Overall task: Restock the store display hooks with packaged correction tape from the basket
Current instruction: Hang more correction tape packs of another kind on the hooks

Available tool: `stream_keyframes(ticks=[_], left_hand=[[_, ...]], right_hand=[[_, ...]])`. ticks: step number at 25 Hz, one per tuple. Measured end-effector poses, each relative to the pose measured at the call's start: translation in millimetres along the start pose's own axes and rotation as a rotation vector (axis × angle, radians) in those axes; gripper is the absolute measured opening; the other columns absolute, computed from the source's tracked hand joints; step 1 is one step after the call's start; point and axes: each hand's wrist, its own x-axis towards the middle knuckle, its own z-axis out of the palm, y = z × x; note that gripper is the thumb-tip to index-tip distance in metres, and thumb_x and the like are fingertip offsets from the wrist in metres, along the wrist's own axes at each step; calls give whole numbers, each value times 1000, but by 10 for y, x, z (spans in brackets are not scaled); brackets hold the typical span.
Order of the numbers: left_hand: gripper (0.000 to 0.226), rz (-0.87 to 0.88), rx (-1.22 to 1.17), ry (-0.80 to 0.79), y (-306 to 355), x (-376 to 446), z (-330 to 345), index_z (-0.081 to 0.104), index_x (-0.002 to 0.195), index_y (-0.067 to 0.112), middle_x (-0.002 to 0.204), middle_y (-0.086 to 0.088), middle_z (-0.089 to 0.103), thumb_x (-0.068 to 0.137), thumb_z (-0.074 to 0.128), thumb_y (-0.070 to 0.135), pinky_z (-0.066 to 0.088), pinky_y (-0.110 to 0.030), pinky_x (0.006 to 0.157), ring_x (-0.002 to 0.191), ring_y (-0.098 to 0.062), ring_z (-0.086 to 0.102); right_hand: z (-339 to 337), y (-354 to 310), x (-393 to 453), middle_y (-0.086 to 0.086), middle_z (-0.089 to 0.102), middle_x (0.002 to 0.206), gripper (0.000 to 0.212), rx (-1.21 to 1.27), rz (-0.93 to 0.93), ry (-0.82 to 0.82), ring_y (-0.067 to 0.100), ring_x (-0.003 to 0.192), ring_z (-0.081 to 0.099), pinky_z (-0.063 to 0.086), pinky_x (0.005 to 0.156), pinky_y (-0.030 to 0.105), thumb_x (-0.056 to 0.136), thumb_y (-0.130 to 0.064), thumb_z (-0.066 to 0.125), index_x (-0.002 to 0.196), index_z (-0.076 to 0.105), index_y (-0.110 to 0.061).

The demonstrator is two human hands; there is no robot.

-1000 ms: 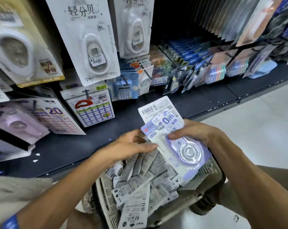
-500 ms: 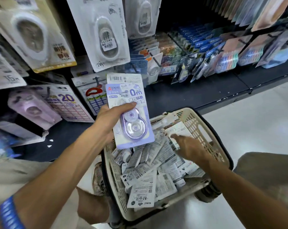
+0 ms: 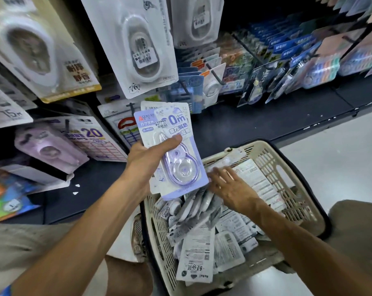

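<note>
A: Hands?
B: Left hand [image 3: 144,161] grips purple correction tape packs [image 3: 176,152] above the basket's [image 3: 287,180] left rim; right hand [image 3: 232,189], fingers spread, rests on packs inside.
A: Surroundings?
B: Pale floor [image 3: 330,142]; dark shelf [image 3: 255,120]; hooks [image 3: 215,73] carrying hanging packages.

A dark shelf [image 3: 255,124] runs below the hanging stock. At right, blue-carded packs [image 3: 277,48] hang in tight rows beside packs of coloured rolls [image 3: 328,67]. A bright orange and green package [image 3: 7,197] lies at the far left. Pale floor [image 3: 330,150] shows at right, and khaki trouser cloth [image 3: 360,229] fills the lower right corner.
</note>
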Motion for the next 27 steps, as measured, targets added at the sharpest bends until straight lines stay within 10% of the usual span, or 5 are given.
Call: stream_keyframes(ticks=[4, 7, 13, 19, 27], left_hand=[[17, 0, 44, -26, -22, 77, 9, 80, 95, 20, 96, -3, 81, 79, 85, 18, 61, -30, 59, 83, -22, 79], [25, 23, 26, -46, -14, 114, 28, 76, 106, 18, 97, -3, 81, 82, 82, 15, 61, -29, 60, 83, -22, 79], [17, 53, 16, -35, 8, 157, 7, 78, 96, 23, 97, -1, 81, 81, 83, 15, 62, -30, 63, 86, -20, 79], [14, 134, 141, 49, -26, 148, -85, 78, 90, 22, 90, 5, 81, 80, 85, 14, 61, -27, 63, 79, -13, 78], [21, 188, 133, -209, 187, -229, 265, 81, 89, 41, 99, 8, 80, 69, 85, 39, 61, -28, 79, 91, -10, 77]], right_hand=[[30, -154, 87, 18, 15, 167, 56, -83, -136, 44, 39, 151, -7, -2, 120, 65, 92, -23, 67, 145, 51, -22], [-27, -146, 87, 15, 46, 154, 51, -53, -137, 121, 42, 146, 34, 26, 116, 60, 74, -23, 84, 124, 72, -22], [-192, -35, 45, 13, 26, 163, 42, 108, -71, 12, 38, 152, 17, 10, 123, 54, 93, -28, 52, 133, 64, -22], [-919, 458, -355, 1, 76, 106, 45, 1153, 376, -36, 19, 90, 70, 50, 82, 33, 71, -29, 90, 109, 73, -12], [-2076, 559, -463, 14, 78, 98, 59, 2122, 327, 481, 27, 84, 76, 61, 69, 35, 51, -21, 95, 104, 73, -6]])
